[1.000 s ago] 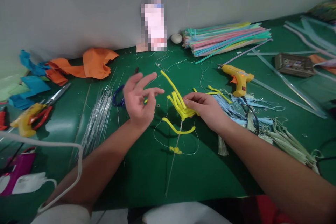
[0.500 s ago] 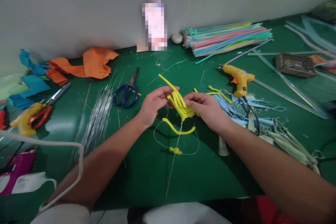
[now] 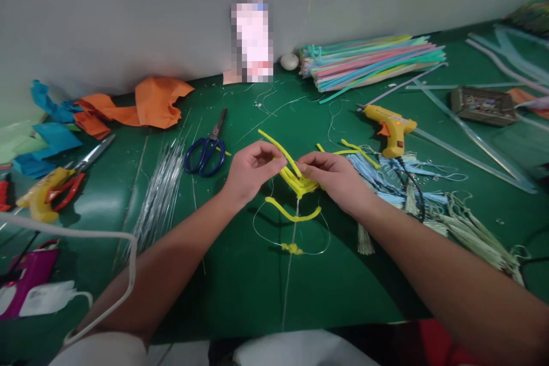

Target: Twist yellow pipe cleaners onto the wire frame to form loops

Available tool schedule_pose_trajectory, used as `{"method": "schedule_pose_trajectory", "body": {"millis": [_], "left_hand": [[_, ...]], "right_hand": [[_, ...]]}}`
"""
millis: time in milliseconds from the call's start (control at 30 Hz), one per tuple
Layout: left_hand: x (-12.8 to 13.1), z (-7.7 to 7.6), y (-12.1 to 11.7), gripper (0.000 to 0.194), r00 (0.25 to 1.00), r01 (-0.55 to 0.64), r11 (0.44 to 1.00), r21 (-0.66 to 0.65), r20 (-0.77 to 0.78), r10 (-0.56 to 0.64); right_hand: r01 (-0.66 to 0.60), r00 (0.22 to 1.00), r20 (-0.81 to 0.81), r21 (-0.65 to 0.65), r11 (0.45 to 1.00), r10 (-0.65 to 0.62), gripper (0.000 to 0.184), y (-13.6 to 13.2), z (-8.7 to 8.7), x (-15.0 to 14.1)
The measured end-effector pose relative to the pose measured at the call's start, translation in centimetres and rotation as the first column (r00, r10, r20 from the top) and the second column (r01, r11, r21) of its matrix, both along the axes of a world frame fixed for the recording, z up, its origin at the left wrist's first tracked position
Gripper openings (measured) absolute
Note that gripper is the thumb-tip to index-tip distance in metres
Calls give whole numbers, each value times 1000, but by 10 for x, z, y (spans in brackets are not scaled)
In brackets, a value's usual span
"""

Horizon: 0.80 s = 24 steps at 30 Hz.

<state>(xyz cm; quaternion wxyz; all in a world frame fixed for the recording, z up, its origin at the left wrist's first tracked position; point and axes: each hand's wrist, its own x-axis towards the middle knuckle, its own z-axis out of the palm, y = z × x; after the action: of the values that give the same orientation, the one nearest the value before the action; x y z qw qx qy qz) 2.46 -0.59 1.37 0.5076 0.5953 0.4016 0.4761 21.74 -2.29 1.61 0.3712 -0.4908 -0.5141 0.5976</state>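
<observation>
Between my two hands is a shape of bent yellow pipe cleaners (image 3: 298, 189) on a thin wire stem that runs down toward me. My left hand (image 3: 255, 171) is closed, thumb and fingers pinching a yellow strand on the left of the shape. From the other side, my right hand (image 3: 332, 174) pinches it near the upper right; its fingertips are partly hidden. A curved yellow pipe cleaner piece (image 3: 294, 217) crosses the stem below. Under that, a small yellow knot (image 3: 292, 249) sits on the stem, with a loop of thin wire around it.
Dark blue scissors (image 3: 208, 151) and a bundle of thin wires (image 3: 160, 189) lie left of my hands. To the right are a yellow glue gun (image 3: 390, 128), blue tassels (image 3: 373, 174) and pale tassels (image 3: 476, 229). A pipe cleaner bundle (image 3: 373, 63) and a blurred phone (image 3: 253, 40) are behind.
My left hand has closed into a tighter pinch on the strands and moved slightly. The lower end of the wire stem has swung a little to the right.
</observation>
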Motion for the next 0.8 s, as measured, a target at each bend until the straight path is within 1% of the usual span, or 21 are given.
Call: {"method": "schedule_pose_trajectory", "body": {"millis": [67, 133, 200, 233, 433, 500, 633, 733, 800], "left_hand": [[1, 4, -3, 25, 996, -43, 998, 38, -79, 46], [2, 8, -6, 26, 983, -65, 991, 118, -161, 84], [4, 12, -9, 24, 970, -46, 980, 195, -225, 90], [5, 13, -10, 22, 967, -27, 977, 212, -243, 80], [7, 15, -14, 9, 969, 43, 989, 142, -249, -7], [6, 16, -14, 9, 959, 76, 987, 141, -281, -33], [6, 19, -14, 12, 916, 138, 977, 163, -396, -63], [7, 19, -14, 4, 910, 166, 969, 184, -407, -78], [7, 18, -14, 6, 910, 184, 967, 175, -402, -100]], "right_hand": [[-8, 999, 34, 29, 1000, 7, 23, 0, -1, 0], [-9, 999, 53, 49, 999, 6, 24, 0, -3, 0], [-11, 999, 50, 52, 999, 8, 26, 0, -4, 0], [-14, 999, 45, 49, 999, 12, 26, 0, -4, 0], [-4, 1000, 7, 20, 1000, 4, 24, 0, 1, -1], [-13, 1000, 4, 25, 1000, 13, 20, 0, 1, -1], [-16, 1000, 10, 31, 999, 16, 15, 0, 0, -1], [-3, 1000, -1, 23, 1000, 3, 15, 1, -2, 0], [5, 1000, -6, 24, 1000, -5, 14, 1, -2, 0]]}}
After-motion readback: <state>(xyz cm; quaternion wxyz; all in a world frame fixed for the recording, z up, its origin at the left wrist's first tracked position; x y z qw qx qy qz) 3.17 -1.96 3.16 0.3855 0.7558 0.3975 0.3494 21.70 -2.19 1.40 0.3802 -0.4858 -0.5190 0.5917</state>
